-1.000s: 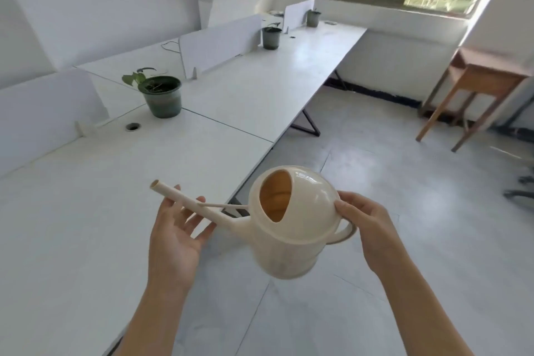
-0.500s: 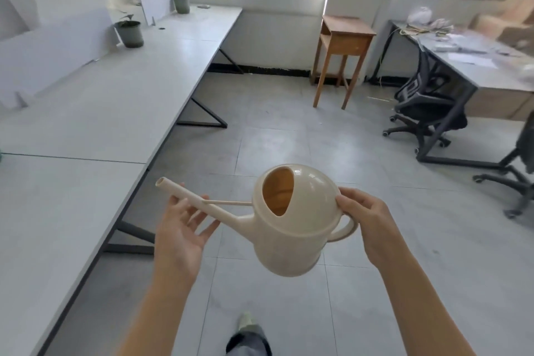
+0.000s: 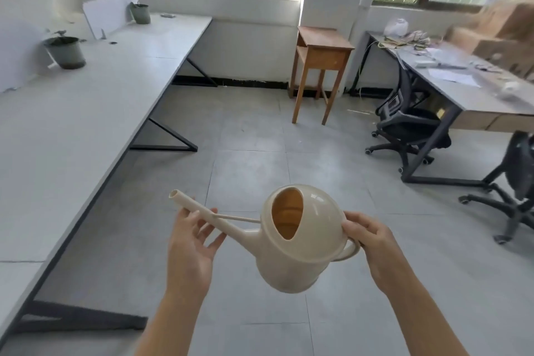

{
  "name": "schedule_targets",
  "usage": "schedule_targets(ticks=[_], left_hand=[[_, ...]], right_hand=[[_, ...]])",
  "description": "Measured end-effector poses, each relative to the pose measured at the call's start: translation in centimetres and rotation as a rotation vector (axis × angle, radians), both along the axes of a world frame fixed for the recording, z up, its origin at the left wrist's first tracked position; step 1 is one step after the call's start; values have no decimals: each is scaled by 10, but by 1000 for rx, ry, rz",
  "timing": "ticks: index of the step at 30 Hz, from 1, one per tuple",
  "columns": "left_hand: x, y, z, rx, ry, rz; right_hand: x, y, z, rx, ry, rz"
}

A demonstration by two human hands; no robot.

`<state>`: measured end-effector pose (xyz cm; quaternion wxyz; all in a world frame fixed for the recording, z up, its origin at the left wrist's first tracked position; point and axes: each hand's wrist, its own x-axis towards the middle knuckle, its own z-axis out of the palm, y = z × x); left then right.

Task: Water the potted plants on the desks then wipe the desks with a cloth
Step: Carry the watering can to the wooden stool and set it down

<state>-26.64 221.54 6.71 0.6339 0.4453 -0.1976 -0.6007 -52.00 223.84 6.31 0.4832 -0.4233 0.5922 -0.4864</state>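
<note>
I hold a cream watering can (image 3: pixel 300 240) over the floor in front of me, its spout pointing left. My right hand (image 3: pixel 367 235) grips the handle at the can's right side. My left hand (image 3: pixel 192 235) is under the spout with fingers spread, cradling it. A dark green potted plant (image 3: pixel 65 50) stands on the long white desk (image 3: pixel 86 113) at the left. A second grey-green pot (image 3: pixel 140 12) stands farther back on that desk by a white divider panel (image 3: pixel 108 16). No cloth is in view.
A wooden side table (image 3: pixel 320 49) stands against the far wall under the windows. At the right, a cluttered desk (image 3: pixel 459 89) carries papers and cardboard boxes, with two black office chairs (image 3: pixel 410 127) beside it. Grey tiled floor lies between the desks.
My view has swung to the right, away from the long desk: the nearest potted plant has left the frame and the right-hand desk and chairs have come in. The can and both hands keep their hold.
</note>
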Motion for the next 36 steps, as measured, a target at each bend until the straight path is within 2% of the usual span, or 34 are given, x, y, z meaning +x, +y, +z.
schedule_targets(ticks=[5,17,26,36], left_hand=[[-53,-85,-4,-5,-7,-12],[-170,-286,3,-15,-8,124],[-197,-479,-24,16,18,94],[-218,-701,-2,-8,12,9]], right_hand=[[-53,-90,-5,-4,15,-9],[-166,-320,1,-14,9,95],[-196,-504,-17,20,54,109],[-220,-700,-4,72,51,40]])
